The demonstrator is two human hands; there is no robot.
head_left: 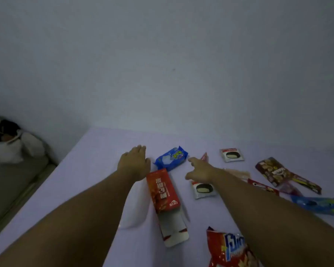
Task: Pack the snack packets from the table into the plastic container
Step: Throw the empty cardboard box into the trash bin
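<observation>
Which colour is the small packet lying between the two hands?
Blue, with white and green print: the small packet, seen in the head view.

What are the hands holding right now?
Left hand: open, holding nothing, near the blue packet.
Right hand: open, holding nothing, finger stretched forward.

- Table cover (89, 170): plain pale lilac.
- Wall (162, 64): flat grey-blue.
- Long box (162, 191): orange-red with white lettering; its open end is white inside.
- Small packet (171, 158): bright blue with a white patch and yellow-green lettering.
- Two square packets (232, 155) (203, 189): white, each picturing a dark brown, cream-filled cake.
- Chip bag (228, 249): red with blue and white lettering.
- Cookie packet (272, 170): dark brown with tan biscuit pictures.
- Long packet (316, 206): blue with green accents.
</observation>
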